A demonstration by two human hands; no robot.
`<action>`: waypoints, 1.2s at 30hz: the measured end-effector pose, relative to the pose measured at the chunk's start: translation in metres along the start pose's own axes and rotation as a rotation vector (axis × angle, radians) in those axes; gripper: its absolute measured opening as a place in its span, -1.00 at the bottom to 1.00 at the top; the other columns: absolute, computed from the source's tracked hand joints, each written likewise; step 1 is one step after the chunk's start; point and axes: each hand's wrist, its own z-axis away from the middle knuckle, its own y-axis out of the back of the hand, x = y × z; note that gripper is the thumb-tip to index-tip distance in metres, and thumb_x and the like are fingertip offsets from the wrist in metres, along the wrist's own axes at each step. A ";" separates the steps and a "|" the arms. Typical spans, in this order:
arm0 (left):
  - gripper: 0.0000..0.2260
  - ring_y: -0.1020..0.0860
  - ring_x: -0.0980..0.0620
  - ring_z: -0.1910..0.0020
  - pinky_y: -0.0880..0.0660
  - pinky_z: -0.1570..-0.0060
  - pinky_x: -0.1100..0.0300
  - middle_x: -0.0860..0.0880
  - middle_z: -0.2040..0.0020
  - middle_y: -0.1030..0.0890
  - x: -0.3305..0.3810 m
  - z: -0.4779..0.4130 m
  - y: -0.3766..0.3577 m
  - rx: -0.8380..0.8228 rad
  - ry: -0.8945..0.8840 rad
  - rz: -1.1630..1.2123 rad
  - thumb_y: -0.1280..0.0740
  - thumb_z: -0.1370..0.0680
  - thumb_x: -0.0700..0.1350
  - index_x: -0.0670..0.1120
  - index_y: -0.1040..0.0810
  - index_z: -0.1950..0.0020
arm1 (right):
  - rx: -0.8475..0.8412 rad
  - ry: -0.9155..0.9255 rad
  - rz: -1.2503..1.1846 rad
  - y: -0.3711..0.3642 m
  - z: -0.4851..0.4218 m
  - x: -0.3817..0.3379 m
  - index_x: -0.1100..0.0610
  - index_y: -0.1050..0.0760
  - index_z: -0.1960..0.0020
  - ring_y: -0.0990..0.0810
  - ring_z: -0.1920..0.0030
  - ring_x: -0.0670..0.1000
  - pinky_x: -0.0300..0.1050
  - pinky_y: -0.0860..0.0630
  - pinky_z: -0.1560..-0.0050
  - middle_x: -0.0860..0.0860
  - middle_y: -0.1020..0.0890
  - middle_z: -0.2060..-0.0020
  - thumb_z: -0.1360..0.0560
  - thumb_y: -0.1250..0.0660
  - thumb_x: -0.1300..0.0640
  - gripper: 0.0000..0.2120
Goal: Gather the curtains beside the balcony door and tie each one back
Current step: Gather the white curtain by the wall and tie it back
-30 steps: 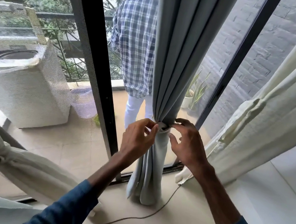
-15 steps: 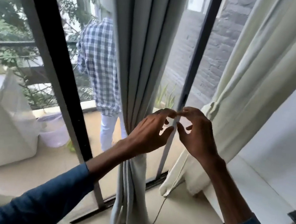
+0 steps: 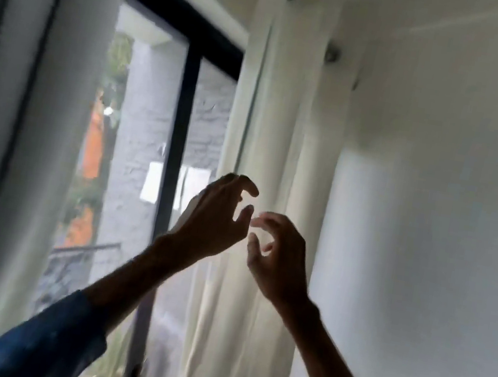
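Two white sheets (image 3: 154, 183) hang outside the glass, left of the cream curtain (image 3: 281, 112), too blurred to show any writing. The cream curtain hangs straight and untied from metal rings (image 3: 331, 54) at its top, with the white wall (image 3: 432, 217) on its right side and the black door frame (image 3: 183, 112) on its left. Both hands are raised in front of this curtain at about mid-height. The left hand (image 3: 215, 220) has its fingers (image 3: 248, 187) curved loosely forward, with the thumb set apart from them in a moderate gap, and it holds nothing. The right hand (image 3: 282, 260) is just beside it, fingers (image 3: 263, 220) bent in a loose hook over a separated thumb, also holding nothing. The two sets of fingertips come close together without clearly meeting. Whether either hand touches the cream curtain's cloth cannot be told through the motion blur. A grey curtain (image 3: 56, 99) hangs well left of the cream curtain, beyond the door frame. A blue sleeve (image 3: 47, 342) covers the left forearm.
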 end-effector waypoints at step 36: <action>-0.49 -0.42 -0.17 -0.21 -0.49 -0.08 -0.06 -0.19 -0.23 -0.44 -0.081 -0.369 -0.034 0.541 -0.107 -0.919 -0.33 -0.51 0.14 -0.21 -0.39 -0.28 | 0.111 -0.104 -0.009 -0.071 -0.385 0.138 0.21 -0.33 -0.40 -0.49 -0.34 0.18 0.01 -0.45 -0.24 0.14 -0.53 -0.31 -0.48 -0.38 -0.33 -0.24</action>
